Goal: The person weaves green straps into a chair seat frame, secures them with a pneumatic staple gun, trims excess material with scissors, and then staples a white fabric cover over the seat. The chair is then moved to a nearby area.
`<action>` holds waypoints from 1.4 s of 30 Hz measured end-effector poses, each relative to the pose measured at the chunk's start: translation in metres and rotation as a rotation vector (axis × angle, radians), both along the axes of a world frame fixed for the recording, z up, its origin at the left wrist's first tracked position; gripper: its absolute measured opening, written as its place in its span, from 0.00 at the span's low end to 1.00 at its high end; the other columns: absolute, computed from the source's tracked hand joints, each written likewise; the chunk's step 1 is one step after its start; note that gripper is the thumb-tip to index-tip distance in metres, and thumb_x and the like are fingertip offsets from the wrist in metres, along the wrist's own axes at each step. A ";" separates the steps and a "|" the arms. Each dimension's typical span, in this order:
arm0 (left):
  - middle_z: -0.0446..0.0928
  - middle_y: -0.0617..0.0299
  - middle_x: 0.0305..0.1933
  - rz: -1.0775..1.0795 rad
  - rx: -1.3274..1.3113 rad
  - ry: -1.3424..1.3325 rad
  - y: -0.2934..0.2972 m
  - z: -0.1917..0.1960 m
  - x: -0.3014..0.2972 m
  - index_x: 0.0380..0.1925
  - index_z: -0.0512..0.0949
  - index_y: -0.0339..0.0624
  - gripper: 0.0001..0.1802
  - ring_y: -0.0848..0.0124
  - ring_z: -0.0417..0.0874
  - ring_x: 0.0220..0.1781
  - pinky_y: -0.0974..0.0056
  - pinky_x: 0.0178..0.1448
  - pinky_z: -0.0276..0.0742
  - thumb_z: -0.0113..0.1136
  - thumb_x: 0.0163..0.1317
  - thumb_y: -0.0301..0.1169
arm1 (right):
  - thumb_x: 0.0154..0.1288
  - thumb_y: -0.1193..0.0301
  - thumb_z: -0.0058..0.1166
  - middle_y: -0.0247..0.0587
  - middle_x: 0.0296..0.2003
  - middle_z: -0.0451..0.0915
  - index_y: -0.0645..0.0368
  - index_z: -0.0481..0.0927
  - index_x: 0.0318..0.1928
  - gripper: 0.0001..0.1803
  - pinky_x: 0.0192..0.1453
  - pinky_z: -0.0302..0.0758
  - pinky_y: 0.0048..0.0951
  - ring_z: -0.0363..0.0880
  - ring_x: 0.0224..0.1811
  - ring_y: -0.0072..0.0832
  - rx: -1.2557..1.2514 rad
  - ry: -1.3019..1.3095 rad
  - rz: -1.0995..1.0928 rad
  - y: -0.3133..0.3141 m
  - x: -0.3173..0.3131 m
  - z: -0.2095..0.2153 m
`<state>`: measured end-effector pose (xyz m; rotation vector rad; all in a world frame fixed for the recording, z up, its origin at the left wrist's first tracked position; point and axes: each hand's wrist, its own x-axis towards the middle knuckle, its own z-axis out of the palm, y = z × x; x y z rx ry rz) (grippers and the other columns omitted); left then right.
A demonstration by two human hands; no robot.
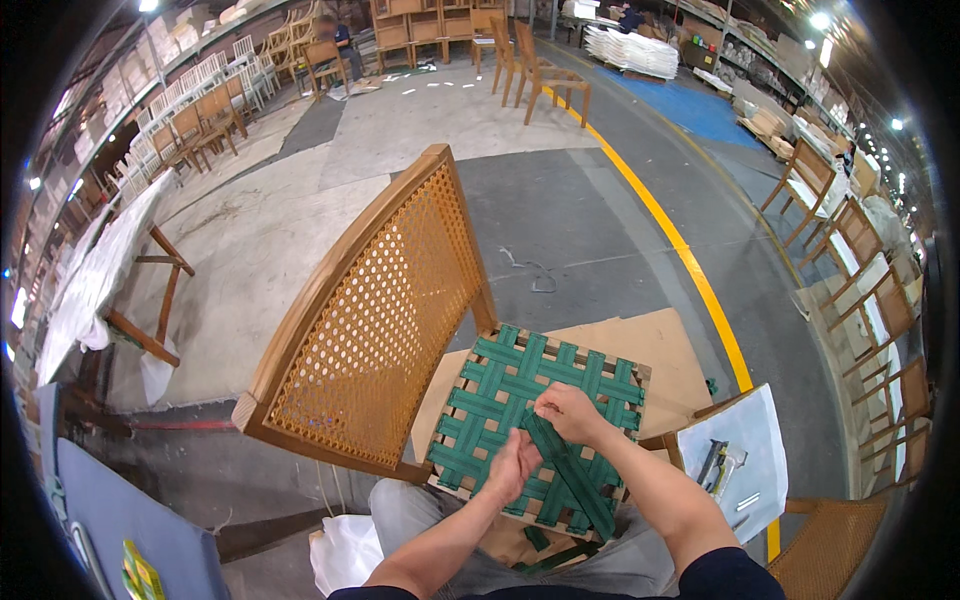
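Observation:
A wooden chair with a woven cane back (375, 330) stands in front of me, its seat frame covered by a lattice of green webbing (490, 408). My right hand (568, 412) is closed in a pinch on the upper end of a loose green webbing strap (570, 475), over the middle of the seat. From there the strap slants down across the seat toward its near right corner. My left hand (512, 467) is just left of the strap, thumb and fingers apart, fingertips close to the strap's edge. Whether they touch it is hard to make out.
Brown cardboard (655, 345) lies under the chair. At right, a white-covered seat (735, 455) bears a hand tool (712, 462) and small metal strips. A white-covered piece (105, 270) stands left. More chairs (540, 70) stand beyond, near a yellow floor line (660, 215).

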<state>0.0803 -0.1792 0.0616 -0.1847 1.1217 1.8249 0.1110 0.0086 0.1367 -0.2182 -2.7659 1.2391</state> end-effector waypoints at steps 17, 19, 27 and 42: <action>0.75 0.64 0.78 0.001 -0.916 1.568 0.071 -0.047 -0.169 0.70 0.78 0.52 0.23 0.51 0.70 0.79 0.38 0.82 0.57 0.51 0.79 0.41 | 0.72 0.69 0.56 0.48 0.45 0.81 0.52 0.87 0.42 0.07 0.56 0.79 0.52 0.83 0.51 0.52 0.172 -0.178 -0.253 0.043 -0.194 -0.100; 0.74 0.67 0.79 -0.082 -0.929 1.601 0.070 -0.050 -0.172 0.71 0.78 0.55 0.24 0.50 0.69 0.80 0.38 0.83 0.57 0.50 0.80 0.42 | 0.73 0.67 0.57 0.46 0.45 0.82 0.51 0.87 0.44 0.07 0.55 0.80 0.53 0.84 0.51 0.52 0.192 -0.181 -0.264 0.041 -0.199 -0.101; 0.71 0.74 0.81 -0.255 -1.075 1.601 0.069 -0.052 -0.174 0.70 0.80 0.62 0.24 0.50 0.67 0.82 0.38 0.84 0.55 0.49 0.81 0.49 | 0.73 0.66 0.60 0.44 0.47 0.83 0.50 0.85 0.46 0.06 0.54 0.81 0.52 0.85 0.52 0.50 0.186 -0.213 -0.309 0.032 -0.206 -0.096; 0.77 0.79 0.76 -0.110 -1.130 1.634 0.050 -0.063 -0.179 0.63 0.85 0.64 0.20 0.50 0.70 0.80 0.35 0.82 0.61 0.59 0.76 0.48 | 0.83 0.61 0.57 0.30 0.41 0.85 0.55 0.85 0.62 0.17 0.49 0.81 0.27 0.82 0.41 0.20 -0.649 0.059 -0.705 0.123 -0.023 -0.082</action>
